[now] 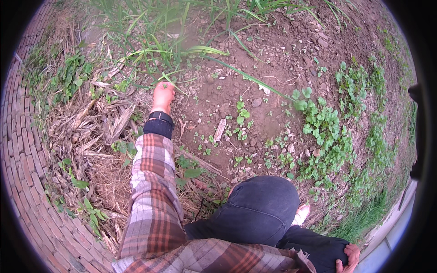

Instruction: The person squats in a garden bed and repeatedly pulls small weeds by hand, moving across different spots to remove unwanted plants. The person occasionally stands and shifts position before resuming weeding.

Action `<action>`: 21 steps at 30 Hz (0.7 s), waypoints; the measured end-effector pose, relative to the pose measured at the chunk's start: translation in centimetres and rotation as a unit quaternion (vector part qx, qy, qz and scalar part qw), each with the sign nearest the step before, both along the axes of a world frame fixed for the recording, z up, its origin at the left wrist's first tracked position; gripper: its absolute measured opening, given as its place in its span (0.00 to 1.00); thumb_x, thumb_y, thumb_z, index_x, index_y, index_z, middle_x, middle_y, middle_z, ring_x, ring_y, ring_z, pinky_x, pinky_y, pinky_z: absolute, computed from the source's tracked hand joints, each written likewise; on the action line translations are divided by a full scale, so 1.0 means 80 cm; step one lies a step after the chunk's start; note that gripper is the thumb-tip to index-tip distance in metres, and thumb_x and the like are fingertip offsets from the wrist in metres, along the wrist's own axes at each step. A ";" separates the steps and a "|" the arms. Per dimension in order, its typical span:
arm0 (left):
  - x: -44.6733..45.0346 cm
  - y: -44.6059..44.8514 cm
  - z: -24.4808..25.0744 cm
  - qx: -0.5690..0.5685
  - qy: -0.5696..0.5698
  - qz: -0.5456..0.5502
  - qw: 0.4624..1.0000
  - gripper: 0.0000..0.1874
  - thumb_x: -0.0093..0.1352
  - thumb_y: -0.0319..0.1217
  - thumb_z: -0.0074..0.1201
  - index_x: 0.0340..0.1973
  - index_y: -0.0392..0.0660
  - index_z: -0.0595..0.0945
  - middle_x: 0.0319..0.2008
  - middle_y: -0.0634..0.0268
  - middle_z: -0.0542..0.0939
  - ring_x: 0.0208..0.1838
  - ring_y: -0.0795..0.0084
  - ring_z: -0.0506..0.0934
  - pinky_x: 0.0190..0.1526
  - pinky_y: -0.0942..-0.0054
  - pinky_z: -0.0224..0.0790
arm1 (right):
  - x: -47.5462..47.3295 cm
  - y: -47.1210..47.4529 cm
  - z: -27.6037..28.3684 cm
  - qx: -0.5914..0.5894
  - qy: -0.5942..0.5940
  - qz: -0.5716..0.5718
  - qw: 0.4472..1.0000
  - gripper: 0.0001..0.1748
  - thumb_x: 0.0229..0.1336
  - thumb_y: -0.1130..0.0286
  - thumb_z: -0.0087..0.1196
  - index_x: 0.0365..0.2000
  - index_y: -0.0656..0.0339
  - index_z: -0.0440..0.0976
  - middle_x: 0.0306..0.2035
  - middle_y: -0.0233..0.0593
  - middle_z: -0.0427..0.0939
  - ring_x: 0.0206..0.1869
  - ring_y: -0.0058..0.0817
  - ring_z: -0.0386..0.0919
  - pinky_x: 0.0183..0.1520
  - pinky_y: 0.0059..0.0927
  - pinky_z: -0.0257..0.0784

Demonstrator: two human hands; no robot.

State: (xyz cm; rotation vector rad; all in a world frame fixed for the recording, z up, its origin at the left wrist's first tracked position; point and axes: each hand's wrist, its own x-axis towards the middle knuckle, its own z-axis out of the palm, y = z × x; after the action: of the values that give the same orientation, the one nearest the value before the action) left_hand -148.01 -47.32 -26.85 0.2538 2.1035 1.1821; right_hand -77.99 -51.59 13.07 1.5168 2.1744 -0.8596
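My left hand [164,95] reaches out over the soil, its fingers closed at the foot of a clump of long narrow green leaves [164,51]. A bit of a small green plant [165,86] shows at the fingertips; the rest of it is hidden. One pale green blade [174,83] crosses right beside the fingers. At the lower right, my right hand [349,258] rests on my dark-trousered knee [317,250] and holds nothing. Small seedlings [241,112] grow from the bare soil [211,92] between the hand and my other knee [259,208].
Dry husks and stalks [88,126] lie left of my arm, beside a brick path [20,150]. Low leafy plants [324,133] grow in rows at the right. A long leaf [252,78] stretches across the soil. A pale ledge [389,218] borders the lower right.
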 end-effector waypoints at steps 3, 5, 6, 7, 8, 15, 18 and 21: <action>-0.007 0.004 -0.019 -0.028 0.038 0.029 0.998 0.10 0.64 0.26 0.54 0.40 0.39 0.76 0.27 0.67 0.77 0.26 0.78 0.71 0.29 0.77 0.63 | 0.003 -0.001 0.000 0.003 0.005 -0.004 1.000 0.21 0.52 0.64 0.57 0.44 0.65 0.72 0.45 0.51 0.74 0.48 0.48 0.71 0.54 0.47 0.64; -0.012 0.008 -0.032 -0.032 0.044 0.072 0.996 0.14 0.63 0.25 0.55 0.45 0.38 0.77 0.30 0.64 0.79 0.29 0.76 0.73 0.33 0.75 0.65 | 0.005 -0.004 0.000 0.005 -0.001 -0.009 1.000 0.20 0.52 0.64 0.57 0.44 0.65 0.72 0.44 0.50 0.75 0.48 0.48 0.71 0.54 0.47 0.64; -0.014 0.009 -0.037 -0.018 0.081 0.048 0.995 0.13 0.63 0.23 0.54 0.44 0.39 0.76 0.24 0.70 0.75 0.20 0.84 0.67 0.19 0.81 0.57 | 0.006 -0.006 0.000 0.006 -0.004 -0.011 1.000 0.20 0.52 0.64 0.57 0.44 0.65 0.72 0.44 0.50 0.75 0.48 0.48 0.71 0.55 0.47 0.64; -0.015 0.010 -0.040 -0.037 0.116 0.029 0.992 0.12 0.62 0.23 0.55 0.42 0.39 0.77 0.25 0.70 0.76 0.21 0.82 0.69 0.21 0.80 0.59 | 0.008 -0.007 0.000 0.008 -0.005 -0.012 1.000 0.20 0.51 0.64 0.57 0.44 0.65 0.72 0.44 0.50 0.75 0.48 0.48 0.71 0.55 0.47 0.64; -0.015 0.012 -0.041 -0.055 0.151 0.010 0.987 0.12 0.61 0.23 0.56 0.41 0.38 0.78 0.25 0.70 0.77 0.22 0.81 0.70 0.24 0.80 0.61 | 0.010 -0.009 0.000 0.010 -0.005 -0.012 1.000 0.20 0.51 0.64 0.57 0.44 0.65 0.72 0.44 0.49 0.75 0.48 0.48 0.71 0.55 0.47 0.63; 0.005 0.029 -0.026 0.008 0.299 0.021 0.954 0.13 0.59 0.27 0.60 0.40 0.40 0.81 0.23 0.67 0.79 0.24 0.80 0.72 0.28 0.77 0.65 | 0.016 -0.017 0.003 0.017 -0.005 -0.011 1.000 0.21 0.51 0.65 0.58 0.44 0.64 0.72 0.44 0.48 0.75 0.48 0.47 0.71 0.55 0.47 0.63; 0.004 0.033 -0.022 -0.035 0.323 0.022 0.945 0.15 0.60 0.31 0.61 0.41 0.40 0.80 0.27 0.61 0.81 0.27 0.73 0.75 0.32 0.72 0.68 | 0.016 -0.019 0.004 0.019 -0.004 -0.008 1.000 0.21 0.50 0.65 0.58 0.44 0.64 0.72 0.44 0.48 0.75 0.47 0.47 0.72 0.54 0.46 0.64; 0.000 0.031 -0.025 -0.147 0.370 -0.031 0.917 0.15 0.60 0.35 0.60 0.39 0.38 0.81 0.30 0.58 0.82 0.30 0.66 0.78 0.35 0.69 0.69 | 0.014 -0.021 0.006 0.030 0.001 -0.007 1.000 0.21 0.51 0.65 0.58 0.44 0.64 0.72 0.44 0.49 0.75 0.47 0.47 0.72 0.54 0.46 0.64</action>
State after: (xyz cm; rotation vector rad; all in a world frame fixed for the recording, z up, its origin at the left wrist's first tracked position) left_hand -148.00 -44.82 -28.84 0.7082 2.8586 0.7681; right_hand -76.84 -53.28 13.54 1.5633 2.2120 -0.8063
